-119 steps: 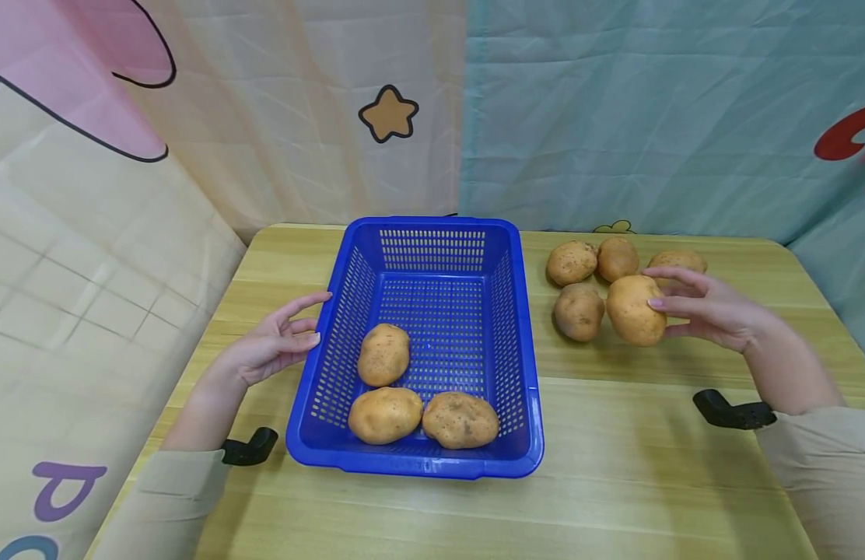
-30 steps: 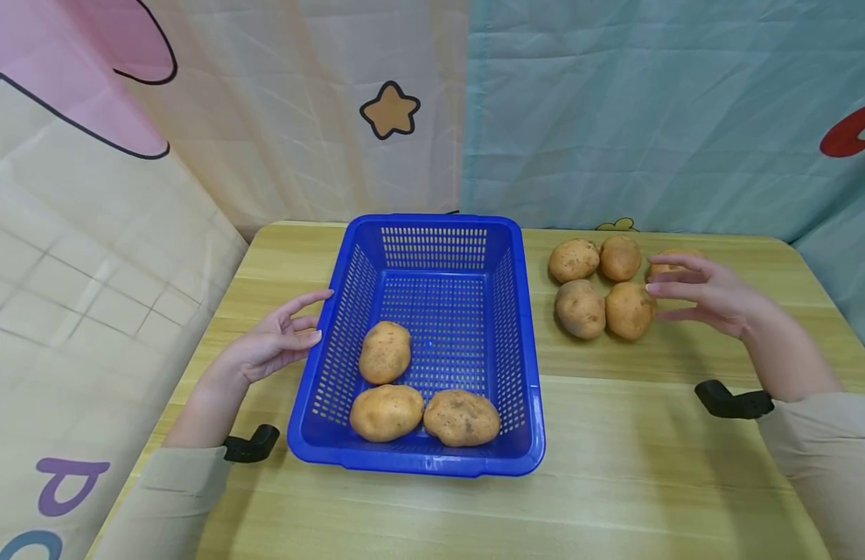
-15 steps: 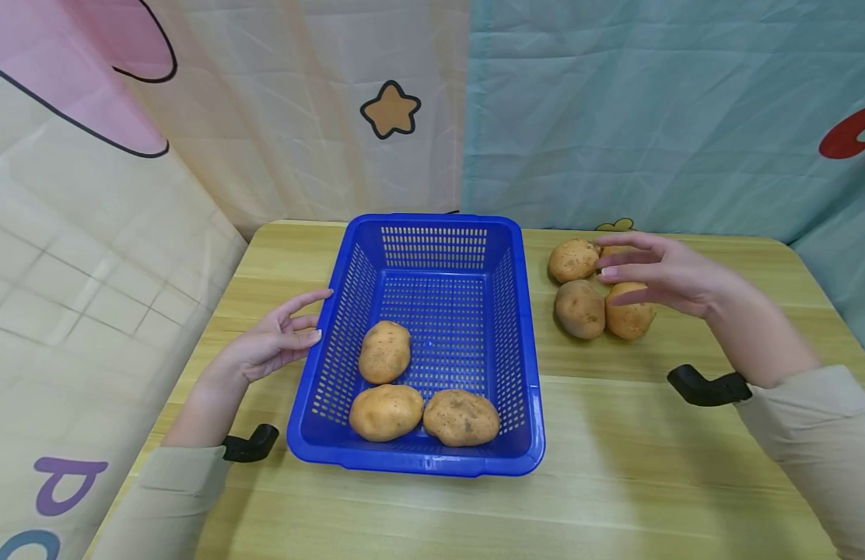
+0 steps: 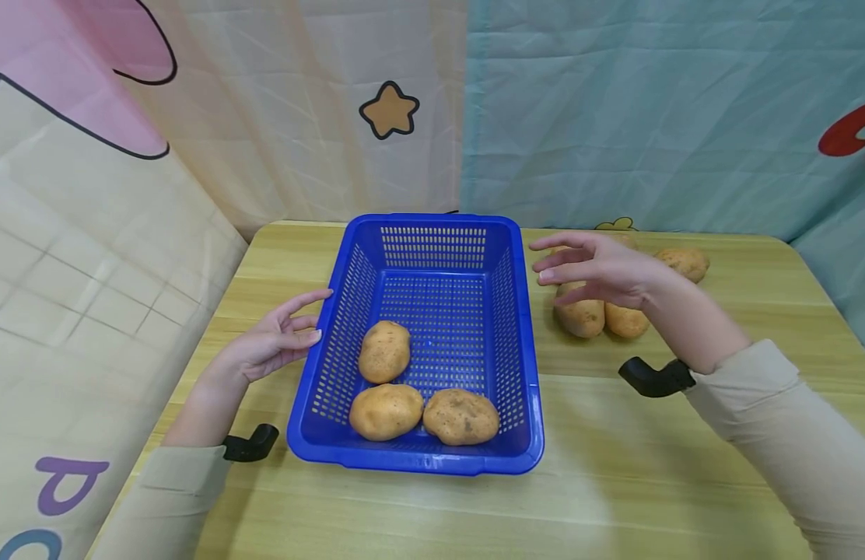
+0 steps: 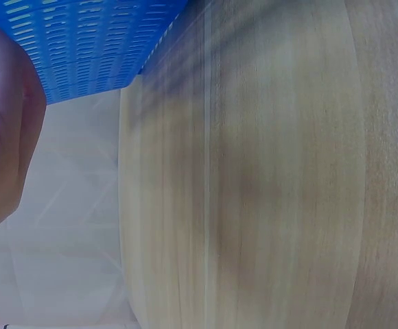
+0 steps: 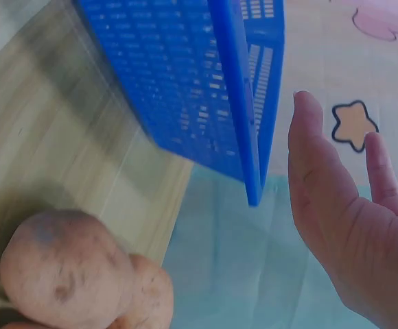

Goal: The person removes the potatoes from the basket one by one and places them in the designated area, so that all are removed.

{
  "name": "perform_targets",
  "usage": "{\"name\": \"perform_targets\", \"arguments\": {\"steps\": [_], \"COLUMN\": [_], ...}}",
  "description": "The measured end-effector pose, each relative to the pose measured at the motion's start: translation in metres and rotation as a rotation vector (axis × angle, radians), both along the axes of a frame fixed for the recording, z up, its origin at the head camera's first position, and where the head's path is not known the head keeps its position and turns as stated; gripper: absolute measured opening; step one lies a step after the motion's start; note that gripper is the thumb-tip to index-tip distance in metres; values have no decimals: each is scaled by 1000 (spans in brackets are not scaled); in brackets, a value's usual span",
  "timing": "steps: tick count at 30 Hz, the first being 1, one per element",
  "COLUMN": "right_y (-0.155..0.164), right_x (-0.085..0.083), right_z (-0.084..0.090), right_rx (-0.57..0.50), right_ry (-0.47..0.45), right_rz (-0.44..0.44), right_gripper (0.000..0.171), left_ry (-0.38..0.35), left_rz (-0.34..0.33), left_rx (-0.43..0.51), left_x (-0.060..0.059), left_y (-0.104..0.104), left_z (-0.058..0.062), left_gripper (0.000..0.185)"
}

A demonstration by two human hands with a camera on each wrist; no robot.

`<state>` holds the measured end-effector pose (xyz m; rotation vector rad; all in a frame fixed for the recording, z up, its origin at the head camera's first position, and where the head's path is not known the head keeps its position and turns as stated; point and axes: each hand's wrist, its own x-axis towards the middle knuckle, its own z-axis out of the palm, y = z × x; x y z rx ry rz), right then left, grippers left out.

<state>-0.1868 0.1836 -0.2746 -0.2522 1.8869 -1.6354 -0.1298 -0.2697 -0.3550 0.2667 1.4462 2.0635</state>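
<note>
A blue slotted basket (image 4: 523, 342) stands mid-table with three potatoes in it: one at the left (image 4: 384, 351) and two at the front (image 4: 386, 411) (image 4: 460, 416). My left hand (image 4: 292, 330) rests against the basket's left wall with relaxed fingers. My right hand (image 4: 579, 268) hovers open and empty over the loose potatoes right of the basket. Two of them (image 4: 581, 317) (image 4: 627, 320) show below it, a third (image 4: 682, 263) behind my wrist. The right wrist view shows my open right hand (image 6: 343, 233), the basket's wall (image 6: 206, 89) and a potato (image 6: 62, 274).
The wooden table (image 4: 656, 467) is backed by cloth curtains (image 4: 614, 117). In the left wrist view, the left hand (image 5: 7, 137) lies beside the basket's wall (image 5: 82, 48) over the table's rounded edge (image 5: 127, 274). Black wrist mounts (image 4: 653, 379) sit on both forearms.
My right hand set down the potato it held, then swept left across the loose pile toward the basket, empty. The left hand and the basket have not moved.
</note>
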Motion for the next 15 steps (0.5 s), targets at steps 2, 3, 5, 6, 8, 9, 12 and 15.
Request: {"name": "perform_targets", "arguments": {"steps": [2,3,5,6,8,9,12,15], "right_y": [-9,-13,-21,-25,-34,-38,-52,-65], "right_x": [-1,-2,-3,-4,-5,-6,-7,-8], "right_z": [1,2,2,3,3,2,1,-1], "right_rx": [7,3,-2,0,0,2,20,22], "right_ry": [-6,-10,-17,-20,-30,-35,-47,-59], "right_rz": [18,28,52,63,79,83,100,122], "right_gripper": [53,53,52,51,48,48,49,51], "left_ry": [1,2,1,0,-2,-2,-3,-4], "left_rz": [-1,-3,-3,-3,-4,-5,-6,-7], "left_rx": [0,2,5,5,7,7,8,12], "left_x": [0,0,-1,-1,-1,-1,-1,-1], "left_y": [0,0,0,0,0,-1,0,0], "left_z": [0,-1,-1,-1,-1,-1,-1,-1], "left_gripper": [54,54,54,54,54,54,55,54]}}
